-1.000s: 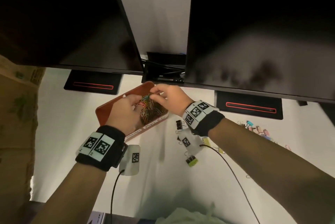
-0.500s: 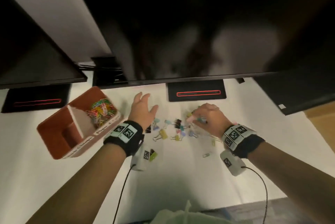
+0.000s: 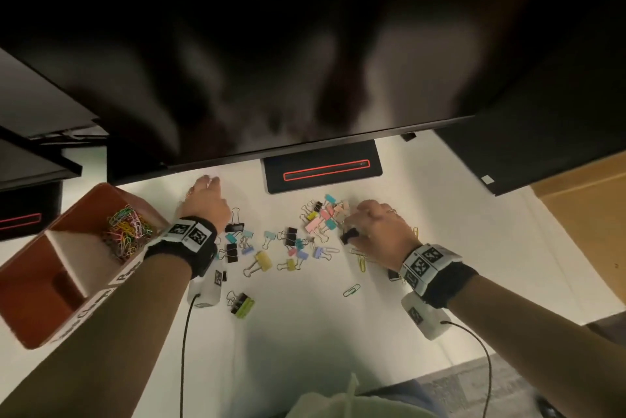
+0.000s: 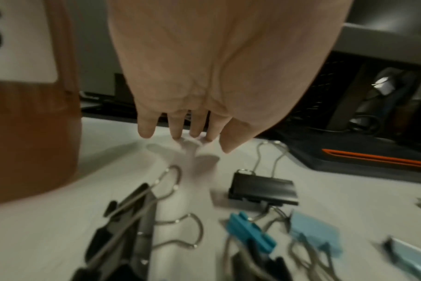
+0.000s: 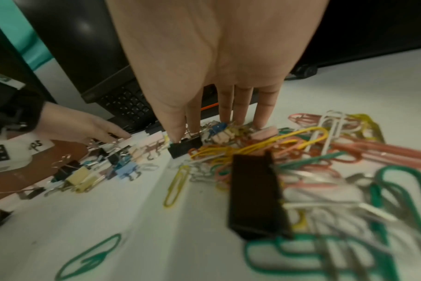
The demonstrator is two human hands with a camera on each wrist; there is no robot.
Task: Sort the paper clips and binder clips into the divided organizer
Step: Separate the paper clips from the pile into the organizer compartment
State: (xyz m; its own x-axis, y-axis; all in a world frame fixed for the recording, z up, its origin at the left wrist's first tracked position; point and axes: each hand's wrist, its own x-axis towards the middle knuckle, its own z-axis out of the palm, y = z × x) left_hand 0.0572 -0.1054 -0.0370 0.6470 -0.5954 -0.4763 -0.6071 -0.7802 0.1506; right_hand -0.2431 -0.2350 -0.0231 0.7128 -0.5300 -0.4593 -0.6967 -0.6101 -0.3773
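Note:
The brown divided organizer (image 3: 20,285) stands at the left, with coloured paper clips (image 3: 127,231) heaped in its far compartment. Loose binder clips (image 3: 291,241) in black, blue, pink and yellow lie scattered between my hands. My left hand (image 3: 203,185) (image 4: 187,136) reaches past them, its straight fingertips touching bare table and holding nothing. My right hand (image 3: 352,228) (image 5: 183,136) is down on a mixed pile of paper clips (image 5: 301,152). Its thumb and forefinger pinch a small black binder clip (image 5: 185,149), and its other fingers are straight on the pile.
A large monitor (image 3: 305,45) overhangs the far side of the table, its black base (image 3: 321,167) just behind the clips. A second black binder clip (image 5: 255,197) lies under my right wrist. Wrist camera cables (image 3: 184,350) trail toward the near edge.
Both hands left the organizer's paper clip compartment and moved right to the loose clips. My right hand came down on the pile and took a black binder clip. The left reached forward onto the table.

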